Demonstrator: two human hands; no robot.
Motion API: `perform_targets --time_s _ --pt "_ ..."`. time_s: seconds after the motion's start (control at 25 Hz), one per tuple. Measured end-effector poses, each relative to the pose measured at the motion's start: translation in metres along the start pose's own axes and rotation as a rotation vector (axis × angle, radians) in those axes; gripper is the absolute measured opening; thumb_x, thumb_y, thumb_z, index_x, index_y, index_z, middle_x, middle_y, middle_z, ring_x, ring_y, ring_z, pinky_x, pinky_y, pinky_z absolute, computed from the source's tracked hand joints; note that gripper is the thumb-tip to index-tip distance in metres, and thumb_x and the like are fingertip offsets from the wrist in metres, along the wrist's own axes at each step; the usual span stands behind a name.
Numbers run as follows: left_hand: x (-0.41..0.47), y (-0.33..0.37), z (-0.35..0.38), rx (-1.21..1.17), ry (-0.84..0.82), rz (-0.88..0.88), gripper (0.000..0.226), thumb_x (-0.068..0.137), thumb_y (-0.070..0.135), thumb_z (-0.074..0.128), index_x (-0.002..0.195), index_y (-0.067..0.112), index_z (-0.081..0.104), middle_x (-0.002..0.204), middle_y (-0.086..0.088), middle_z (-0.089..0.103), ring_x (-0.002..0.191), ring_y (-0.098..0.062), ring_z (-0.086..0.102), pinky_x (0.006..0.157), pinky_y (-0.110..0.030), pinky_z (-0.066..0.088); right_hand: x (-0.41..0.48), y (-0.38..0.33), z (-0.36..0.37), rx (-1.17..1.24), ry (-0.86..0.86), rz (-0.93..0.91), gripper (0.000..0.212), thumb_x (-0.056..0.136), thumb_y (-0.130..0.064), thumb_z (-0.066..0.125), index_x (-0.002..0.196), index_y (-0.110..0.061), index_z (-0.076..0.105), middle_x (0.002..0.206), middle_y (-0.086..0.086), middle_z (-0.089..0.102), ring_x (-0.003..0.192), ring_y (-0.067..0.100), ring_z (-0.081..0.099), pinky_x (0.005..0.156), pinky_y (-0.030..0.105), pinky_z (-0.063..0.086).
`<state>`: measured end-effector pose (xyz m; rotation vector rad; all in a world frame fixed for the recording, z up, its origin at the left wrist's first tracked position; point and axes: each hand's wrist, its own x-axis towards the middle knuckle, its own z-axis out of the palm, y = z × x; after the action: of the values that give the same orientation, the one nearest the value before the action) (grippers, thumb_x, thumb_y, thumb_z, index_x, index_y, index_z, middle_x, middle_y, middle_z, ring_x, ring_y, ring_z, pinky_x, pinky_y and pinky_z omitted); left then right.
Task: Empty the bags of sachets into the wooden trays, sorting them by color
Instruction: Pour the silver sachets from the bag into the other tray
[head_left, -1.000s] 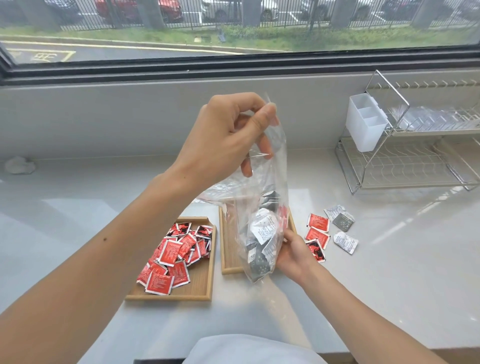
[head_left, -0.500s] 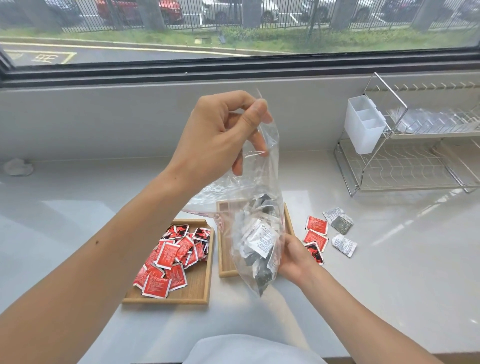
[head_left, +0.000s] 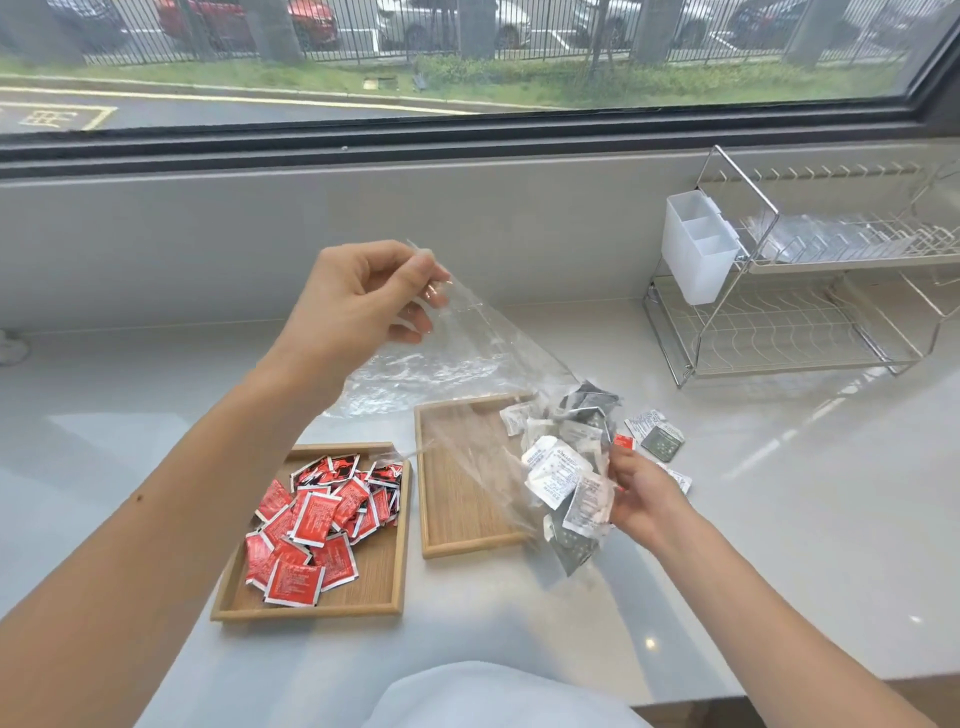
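At lower left of centre a wooden tray (head_left: 311, 605) lies on the pale counter (head_left: 779, 545), heaped with red sachets (head_left: 317, 525) that show white edges and dark print; they fill its far and left part, and bare wood shows along the near right. Above it, left of centre, the left hand (head_left: 358, 306) is raised, thumb and fingers pinched on one corner of a clear plastic bag (head_left: 467, 353). The bag stretches down and to the right as a crinkled, glossy sheet, passing over a second tray (head_left: 457, 525) just right of the first; the wood seen through and around the film looks bare. At the bag's low end, right of centre, grey sachets (head_left: 566, 478) bunch together, some white with fine print, some dark grey. The right hand (head_left: 644, 499) grips this bulging end from the right side, fingers closed on the film. Just beyond that hand, loose sachets (head_left: 654, 431) rest on the counter, white and grey, with a bit of red at the fingertips. At upper right stands a wire rack (head_left: 810, 332) with a white caddy (head_left: 698, 249) hung on its left end.
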<state>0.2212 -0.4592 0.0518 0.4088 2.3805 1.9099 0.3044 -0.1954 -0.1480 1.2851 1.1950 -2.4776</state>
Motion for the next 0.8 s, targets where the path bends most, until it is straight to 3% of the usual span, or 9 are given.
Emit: perform_targets --time_s 0.16,0.28,0.56,0.8 --pt "0.001 -0.04 -0.01 -0.065 0.031 -0.22 0.015 0.097 0.02 0.059 0.092 0.015 0.071 0.067 0.008 0.067 0.056 -0.004 0.058 0.055 -0.018 0.051 0.001 -0.031 -0.028 -0.07 0.049 -0.087 0.015 0.097 -0.007 0.053 0.086 -0.015 0.06 0.08 0.005 0.06 0.072 0.021 0.059 0.055 0.028 0.057" --pt "-0.002 -0.062 -0.005 -0.14 0.011 -0.308 0.013 0.096 0.015 0.06 0.104 0.011 0.07 0.071 -0.001 0.063 0.055 -0.009 0.056 0.053 -0.018 0.051 -0.001 -0.053 -0.038 -0.213 0.087 -0.189 0.016 0.097 -0.006 0.053 0.088 -0.015 0.061 0.08 0.004 0.06 0.071 0.02 0.057 0.065 0.033 0.051" --pt "-0.007 -0.095 0.015 -0.243 0.152 -0.44 0.014 0.097 0.013 0.059 0.101 0.007 0.071 0.069 -0.003 0.058 0.056 -0.012 0.052 0.051 -0.018 0.049 0.001 -0.076 -0.04 -0.34 0.1 -0.327 0.012 0.095 -0.002 0.057 0.088 -0.01 0.061 0.085 0.007 0.063 0.072 0.02 0.061 0.062 0.033 0.057" --pt "-0.009 -0.113 0.029 -0.303 0.241 -0.439 0.016 0.097 0.019 0.06 0.104 0.014 0.073 0.077 -0.003 0.061 0.059 -0.012 0.053 0.054 -0.021 0.05 -0.002 -0.074 -0.021 -0.398 0.145 -0.458 0.018 0.096 0.001 0.056 0.082 -0.01 0.058 0.08 0.006 0.055 0.066 0.016 0.055 0.052 0.022 0.058"
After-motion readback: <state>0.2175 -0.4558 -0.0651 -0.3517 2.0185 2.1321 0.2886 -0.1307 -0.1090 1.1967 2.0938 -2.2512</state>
